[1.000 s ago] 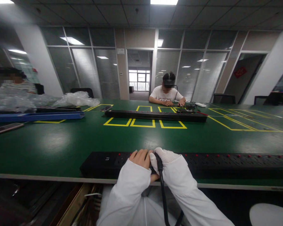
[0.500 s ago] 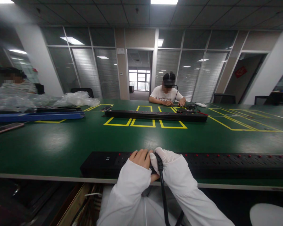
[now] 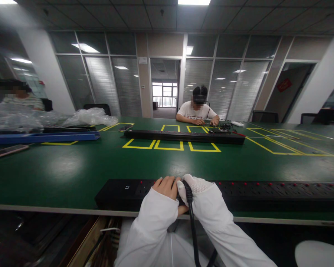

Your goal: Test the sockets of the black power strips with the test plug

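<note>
A long black power strip (image 3: 267, 191) with red switches lies along the near edge of the green table (image 3: 72, 167). My left hand (image 3: 167, 187), bare below a white sleeve, rests on top of the strip with its fingers curled down. My right hand (image 3: 196, 187) wears a white dotted glove and is closed round a black plug with a cable (image 3: 193, 230) that hangs down towards me. The plug sits at the strip's top between my two hands. Whether it is seated in a socket is hidden.
A second black power strip (image 3: 183, 136) lies across yellow taped boxes mid-table, in front of a seated person in a white shirt (image 3: 196, 111). At far left are a blue strip (image 3: 44, 137), clear plastic bags (image 3: 89, 116) and another person (image 3: 19, 97). A white stool (image 3: 320, 254) is at lower right.
</note>
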`<action>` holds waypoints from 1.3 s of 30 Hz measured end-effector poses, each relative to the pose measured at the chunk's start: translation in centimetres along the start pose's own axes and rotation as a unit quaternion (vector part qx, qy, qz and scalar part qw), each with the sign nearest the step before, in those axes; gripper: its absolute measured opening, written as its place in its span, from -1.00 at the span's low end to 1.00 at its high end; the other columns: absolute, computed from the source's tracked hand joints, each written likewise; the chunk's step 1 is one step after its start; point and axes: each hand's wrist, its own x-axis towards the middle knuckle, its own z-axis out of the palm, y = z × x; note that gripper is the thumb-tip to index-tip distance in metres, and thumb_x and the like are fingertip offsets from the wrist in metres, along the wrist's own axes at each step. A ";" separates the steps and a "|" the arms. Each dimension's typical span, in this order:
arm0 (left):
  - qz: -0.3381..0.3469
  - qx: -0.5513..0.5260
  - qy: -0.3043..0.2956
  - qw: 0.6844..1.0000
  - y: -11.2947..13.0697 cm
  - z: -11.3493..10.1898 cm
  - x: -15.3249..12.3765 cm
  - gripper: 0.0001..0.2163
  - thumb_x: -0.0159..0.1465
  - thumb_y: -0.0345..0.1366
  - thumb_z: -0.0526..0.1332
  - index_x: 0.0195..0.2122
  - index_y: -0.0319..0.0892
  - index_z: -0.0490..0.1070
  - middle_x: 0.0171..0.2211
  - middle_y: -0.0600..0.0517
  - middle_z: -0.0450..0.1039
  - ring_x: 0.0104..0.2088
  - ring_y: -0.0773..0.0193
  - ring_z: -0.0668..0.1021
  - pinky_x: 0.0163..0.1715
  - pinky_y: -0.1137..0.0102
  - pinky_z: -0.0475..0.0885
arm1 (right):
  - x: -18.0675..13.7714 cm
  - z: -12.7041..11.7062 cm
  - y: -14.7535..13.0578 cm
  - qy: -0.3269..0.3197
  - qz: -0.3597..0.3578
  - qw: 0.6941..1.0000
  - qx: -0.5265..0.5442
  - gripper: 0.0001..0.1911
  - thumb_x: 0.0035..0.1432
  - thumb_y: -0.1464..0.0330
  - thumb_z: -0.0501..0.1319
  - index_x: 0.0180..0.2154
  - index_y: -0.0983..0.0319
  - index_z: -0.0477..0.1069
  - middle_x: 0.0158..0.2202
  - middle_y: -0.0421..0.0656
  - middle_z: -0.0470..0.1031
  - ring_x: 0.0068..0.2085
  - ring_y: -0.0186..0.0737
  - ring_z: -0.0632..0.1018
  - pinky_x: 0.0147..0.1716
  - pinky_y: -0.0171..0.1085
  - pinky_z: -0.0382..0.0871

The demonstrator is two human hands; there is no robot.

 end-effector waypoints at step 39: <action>-0.002 -0.007 0.033 0.999 0.2 0.0 0.0 -0.38 -0.08 -0.01 0.22 -0.01 -0.26 0.35 -0.06 -0.18 0.44 -0.08 -0.02 0.46 -0.05 0.13 0.27 | 0.2 0.3 0.1 -0.007 -0.005 1.000 0.014 -0.60 0.20 0.11 0.02 -0.13 0.29 0.34 -0.26 -0.16 0.42 -0.30 -0.41 0.45 -0.27 -0.29 0.37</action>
